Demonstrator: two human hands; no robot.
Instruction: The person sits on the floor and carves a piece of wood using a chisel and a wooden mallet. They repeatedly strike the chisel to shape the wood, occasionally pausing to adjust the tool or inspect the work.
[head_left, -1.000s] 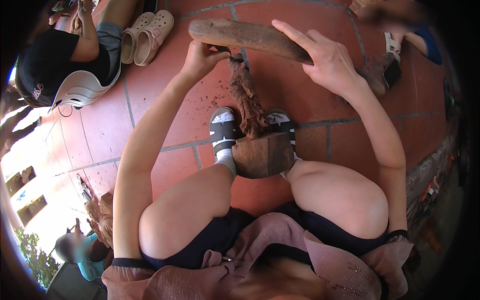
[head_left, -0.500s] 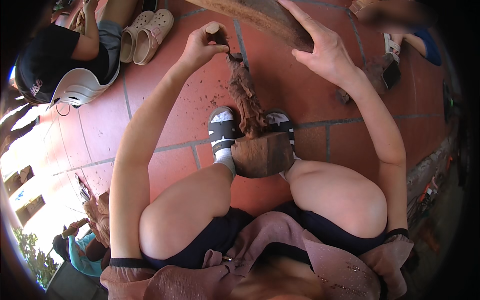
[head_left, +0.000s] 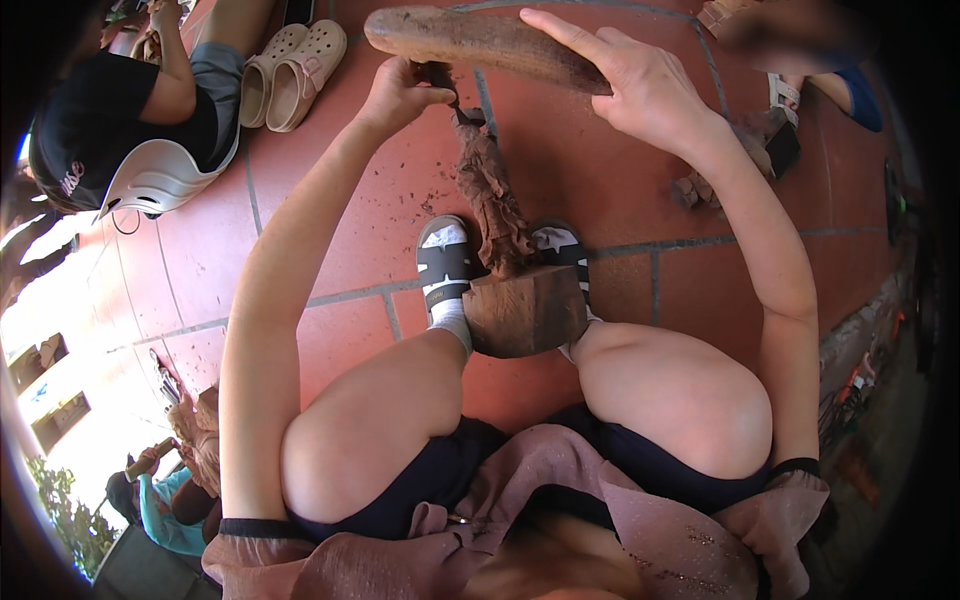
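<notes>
In the head view my left hand (head_left: 393, 98) is closed around a chisel (head_left: 440, 78), whose dark shank points down at the top of a wood carving (head_left: 488, 185). The carving is brown, slender and rough, rising from a thick wooden block (head_left: 522, 312) held between my lower legs. My right hand (head_left: 655, 102) grips a long rounded wooden mallet (head_left: 470, 38), with its index finger stretched along the wood. The mallet's far end lies over the chisel's handle and hides it; I cannot tell whether they touch.
Wood chips dot the red tiled floor (head_left: 340, 215). Beige clogs (head_left: 300, 75) sit at upper left, beside a seated person in a cap (head_left: 170, 175). Pieces of wood (head_left: 700, 188) lie at right. Another person in a turquoise sleeve (head_left: 165, 515) works at lower left.
The mallet has swung left and down, now covering the chisel's handle end that showed before. My right hand moved with it; my left hand, the carving and the block stay nearly still.
</notes>
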